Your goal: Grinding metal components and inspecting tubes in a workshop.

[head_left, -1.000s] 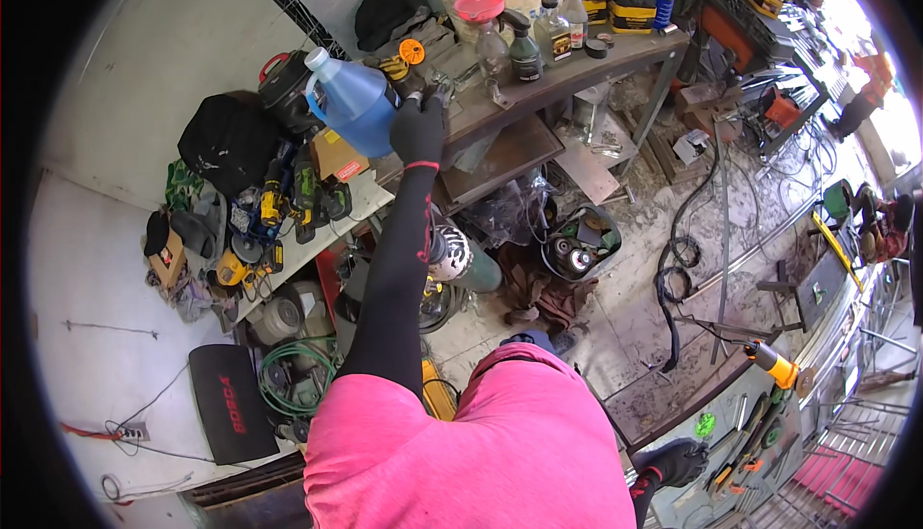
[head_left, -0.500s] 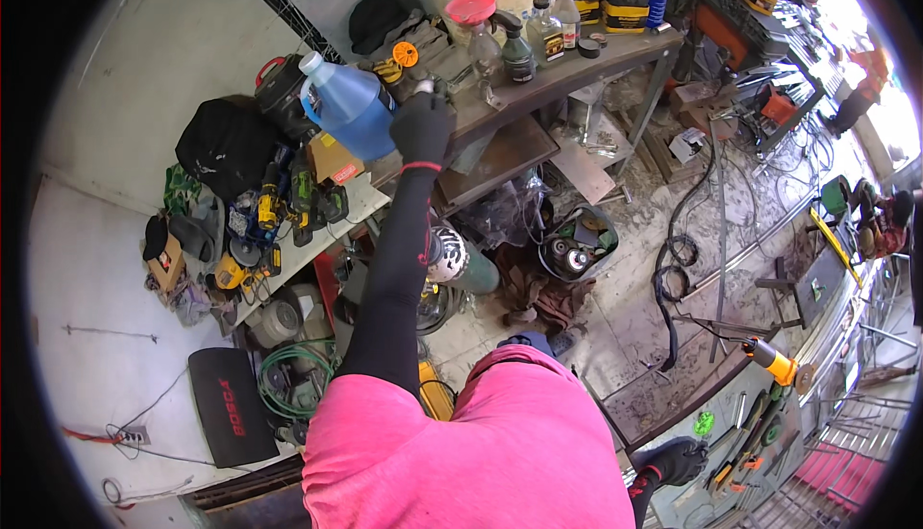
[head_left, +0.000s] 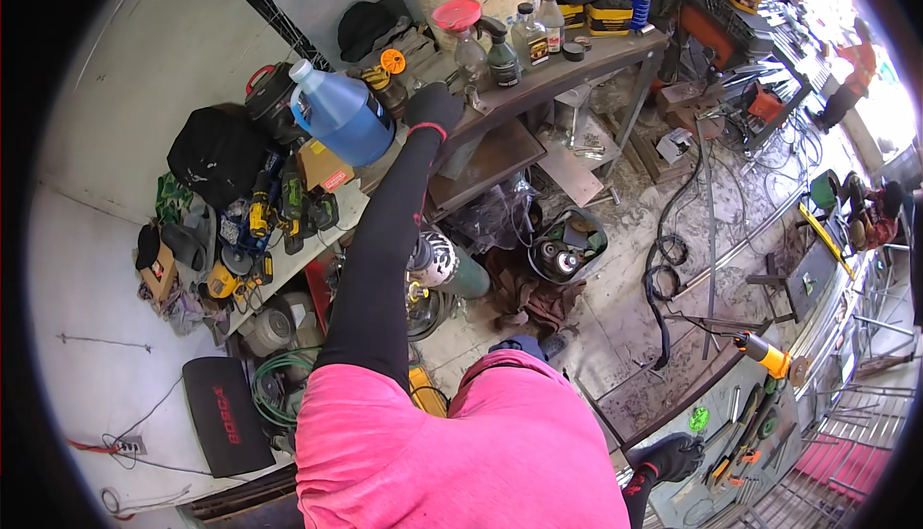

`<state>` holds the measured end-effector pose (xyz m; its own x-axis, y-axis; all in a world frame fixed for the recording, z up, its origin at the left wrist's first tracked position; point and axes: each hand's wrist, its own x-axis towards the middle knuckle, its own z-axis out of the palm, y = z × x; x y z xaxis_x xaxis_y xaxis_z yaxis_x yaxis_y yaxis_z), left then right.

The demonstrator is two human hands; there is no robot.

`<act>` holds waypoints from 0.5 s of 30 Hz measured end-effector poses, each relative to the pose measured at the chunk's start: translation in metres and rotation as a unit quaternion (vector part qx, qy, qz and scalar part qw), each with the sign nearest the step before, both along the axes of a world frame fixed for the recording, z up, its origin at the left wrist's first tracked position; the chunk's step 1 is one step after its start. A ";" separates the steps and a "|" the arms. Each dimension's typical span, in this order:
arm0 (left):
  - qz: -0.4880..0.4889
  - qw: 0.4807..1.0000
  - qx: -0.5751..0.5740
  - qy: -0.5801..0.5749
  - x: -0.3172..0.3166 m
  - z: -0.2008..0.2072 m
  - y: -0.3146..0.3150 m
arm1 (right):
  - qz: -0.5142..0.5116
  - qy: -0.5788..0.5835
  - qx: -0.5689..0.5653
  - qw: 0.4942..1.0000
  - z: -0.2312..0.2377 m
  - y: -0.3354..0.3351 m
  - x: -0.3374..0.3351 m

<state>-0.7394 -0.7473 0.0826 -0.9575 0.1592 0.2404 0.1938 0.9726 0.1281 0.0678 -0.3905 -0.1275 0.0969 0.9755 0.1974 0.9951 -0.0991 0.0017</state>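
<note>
My left arm, in a black sleeve, stretches out to the far workbench [head_left: 538, 85]. At its near-left end my left hand [head_left: 435, 108], in a dark glove, is curled with its back to me; its fingertips and whatever they hold are hidden. Left of it stands a large jug of blue liquid [head_left: 344, 118]. To its right are a clear bottle with a red funnel-like top [head_left: 469, 58], a dark spray bottle [head_left: 503, 63] and a glass bottle [head_left: 531, 39]. Low on the right, my right hand [head_left: 676, 457], also gloved, rests at the edge of a grey-green table [head_left: 673, 505], fingers loosely bent.
Cordless drills [head_left: 261, 204] and a black bag [head_left: 223, 156] crowd the left shelf. A green gas cylinder [head_left: 466, 274] stands below my left arm. A black hose [head_left: 661, 289] lies coiled on the floor. Near my right hand is a yellow angle grinder [head_left: 767, 356]. Another person [head_left: 851, 73] stands far right.
My left hand has shifted slightly right along the bench, and the pale thing at its fingertips no longer shows. The view has moved a little. My right hand stays at the table.
</note>
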 end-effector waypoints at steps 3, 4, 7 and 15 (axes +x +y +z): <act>0.033 0.996 0.080 0.006 0.011 0.002 -0.003 | 0.010 0.007 0.008 1.000 -0.001 0.000 -0.001; 0.034 0.995 0.096 0.017 0.014 0.004 -0.002 | 0.014 0.011 0.011 1.000 -0.002 0.000 -0.002; 0.002 0.985 0.167 0.052 0.024 0.006 0.016 | -0.024 0.011 0.001 1.000 0.000 -0.007 -0.003; -0.083 0.692 0.654 -0.294 0.226 -0.048 0.052 | 0.092 0.049 0.079 0.991 -0.042 0.021 0.037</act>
<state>-0.5132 -0.6958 0.0345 -0.9455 0.2938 -0.1405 -0.1708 -0.0799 0.9821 0.1047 -0.3693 -0.1698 -0.0531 0.9358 0.3485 0.9910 0.0922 -0.0968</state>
